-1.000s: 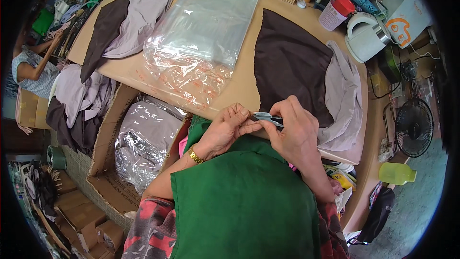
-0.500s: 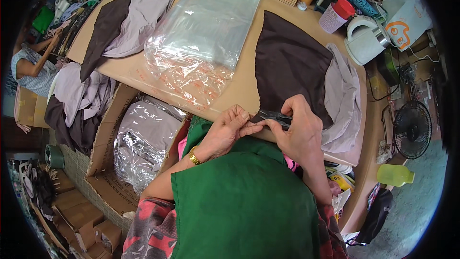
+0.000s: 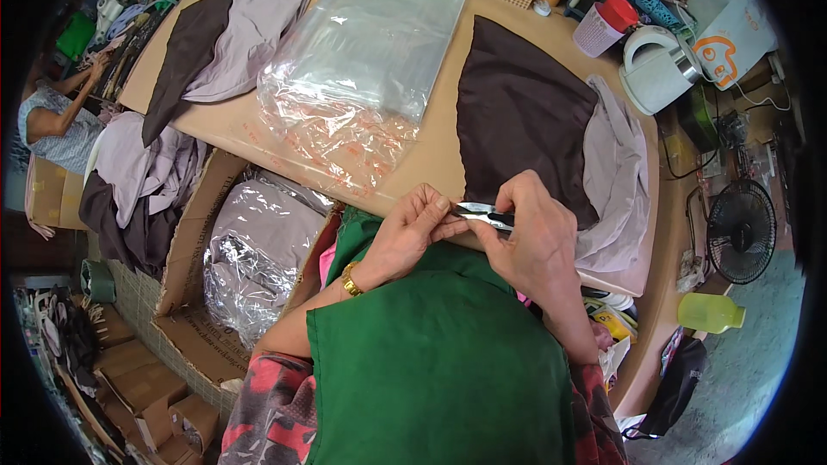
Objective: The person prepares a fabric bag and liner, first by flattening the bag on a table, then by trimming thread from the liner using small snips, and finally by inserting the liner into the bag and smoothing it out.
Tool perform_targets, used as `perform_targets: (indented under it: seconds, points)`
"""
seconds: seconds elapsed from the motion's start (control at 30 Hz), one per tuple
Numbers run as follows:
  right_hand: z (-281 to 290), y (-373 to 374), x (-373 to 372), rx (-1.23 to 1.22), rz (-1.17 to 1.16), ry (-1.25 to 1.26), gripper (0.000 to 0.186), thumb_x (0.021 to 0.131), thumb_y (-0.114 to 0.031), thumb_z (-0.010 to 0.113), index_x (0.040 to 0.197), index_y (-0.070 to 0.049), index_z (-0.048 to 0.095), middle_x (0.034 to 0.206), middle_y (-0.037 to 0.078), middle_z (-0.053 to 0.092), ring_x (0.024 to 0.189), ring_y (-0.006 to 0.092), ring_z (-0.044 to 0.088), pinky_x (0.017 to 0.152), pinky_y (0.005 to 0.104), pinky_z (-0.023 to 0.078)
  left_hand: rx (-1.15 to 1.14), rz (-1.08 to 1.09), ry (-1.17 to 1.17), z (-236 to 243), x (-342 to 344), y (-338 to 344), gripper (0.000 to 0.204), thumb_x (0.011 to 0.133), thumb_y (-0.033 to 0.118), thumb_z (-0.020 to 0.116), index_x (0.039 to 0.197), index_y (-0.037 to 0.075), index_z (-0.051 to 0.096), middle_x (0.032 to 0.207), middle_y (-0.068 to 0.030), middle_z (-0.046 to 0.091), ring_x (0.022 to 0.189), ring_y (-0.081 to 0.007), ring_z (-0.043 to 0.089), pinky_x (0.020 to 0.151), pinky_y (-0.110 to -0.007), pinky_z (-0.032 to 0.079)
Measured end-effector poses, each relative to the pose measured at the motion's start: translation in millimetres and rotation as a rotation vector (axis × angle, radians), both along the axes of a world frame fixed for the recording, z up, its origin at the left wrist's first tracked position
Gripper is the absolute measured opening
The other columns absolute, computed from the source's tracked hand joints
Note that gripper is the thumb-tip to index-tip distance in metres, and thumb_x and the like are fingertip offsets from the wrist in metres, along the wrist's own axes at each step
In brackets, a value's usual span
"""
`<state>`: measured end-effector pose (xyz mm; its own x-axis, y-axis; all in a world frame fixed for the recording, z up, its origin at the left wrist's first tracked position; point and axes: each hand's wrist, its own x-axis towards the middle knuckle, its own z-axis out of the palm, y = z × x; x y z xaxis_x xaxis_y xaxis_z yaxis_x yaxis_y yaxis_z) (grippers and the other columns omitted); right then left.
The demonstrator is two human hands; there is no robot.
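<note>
A dark brown cloth (image 3: 525,120) with a pale grey-lilac part (image 3: 618,185) is spread at the right of the table, its near edge reaching my hands. My left hand (image 3: 403,237) is closed in a pinch at the cloth's near left corner; the bit between its fingertips is mostly hidden. In my right hand (image 3: 541,228) is a small pair of thread snips (image 3: 485,215), black with shiny metal. Their tip points left and meets the left fingertips. My right fingers and thumb are wrapped round them.
Clear plastic bags (image 3: 370,43) lie mid-table, with another two-tone cloth (image 3: 245,43) to their left. Below the table's left edge stands an open carton (image 3: 185,271) of plastic-wrapped cloth. A white kettle (image 3: 659,69) and a black fan (image 3: 741,232) are at right; another person (image 3: 60,125) is far left.
The snips have turned so that their metal now catches the light, and their tip sits closer to my left fingertips. Both hands have otherwise barely shifted.
</note>
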<state>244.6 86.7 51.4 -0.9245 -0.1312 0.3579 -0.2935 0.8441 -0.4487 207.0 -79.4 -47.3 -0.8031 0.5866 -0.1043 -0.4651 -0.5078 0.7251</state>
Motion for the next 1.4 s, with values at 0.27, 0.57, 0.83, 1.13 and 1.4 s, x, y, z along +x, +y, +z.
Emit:
perform_targets:
  seconds: [0.27, 0.57, 0.83, 1.13, 1.4]
  points:
    - [-10, 4, -4, -0.007, -0.049, 0.088, 0.026, 0.070, -0.010, 0.075, 0.087, -0.007, 0.055, 0.080, 0.007, 0.051, 0.058, 0.0257, 0.056, 0.053, 0.0351, 0.044, -0.015, 0.042, -0.074, 20, 4, 2, 0.015, 0.100, 0.016, 0.047, 0.095, 0.002, 0.044, 0.096, -0.0063, 0.057, 0.089, -0.0124, 0.063, 0.083, -0.026, 0.054]
    - [-23, 8, -17, -0.253, 0.059, -0.092, 0.031, 0.069, -0.009, 0.078, 0.096, -0.003, 0.067, 0.078, 0.009, 0.052, 0.065, 0.0237, 0.056, 0.060, 0.0329, 0.045, -0.244, 0.175, 0.201, 6, 6, 7, 0.055, 0.083, -0.008, 0.065, 0.125, 0.003, 0.031, 0.101, -0.0087, 0.061, 0.085, -0.0084, 0.060, 0.072, -0.019, 0.048]
    - [-53, -1, -29, -0.683, 0.032, -0.112, 0.011, 0.075, -0.002, 0.073, 0.081, 0.001, 0.064, 0.070, 0.002, 0.055, 0.062, 0.0094, 0.052, 0.054, 0.0252, 0.040, -0.144, 0.186, 0.087, -3, -4, 13, 0.028, 0.084, 0.002, 0.069, 0.109, -0.003, 0.059, 0.094, -0.0038, 0.063, 0.079, -0.0059, 0.057, 0.072, -0.021, 0.047]
    - [-69, 10, -34, -1.298, -0.040, -0.328, 0.015, 0.091, -0.014, 0.064, 0.083, -0.001, 0.061, 0.063, -0.003, 0.053, 0.051, 0.0013, 0.039, 0.045, 0.0186, 0.026, -0.253, 0.354, 0.252, -11, -3, 17, 0.011, 0.088, 0.007, 0.067, 0.097, 0.000, 0.067, 0.072, 0.0036, 0.053, 0.066, -0.0041, 0.049, 0.061, -0.020, 0.041]
    - [-58, 17, -29, -0.836, 0.027, -0.220, 0.019, 0.087, -0.017, 0.068, 0.096, -0.001, 0.062, 0.082, 0.001, 0.055, 0.078, 0.0089, 0.054, 0.066, 0.0238, 0.044, -0.120, 0.249, -0.019, 9, -3, 9, 0.018, 0.092, 0.012, 0.063, 0.105, 0.000, 0.065, 0.076, 0.0008, 0.060, 0.064, -0.0043, 0.054, 0.057, -0.018, 0.045]
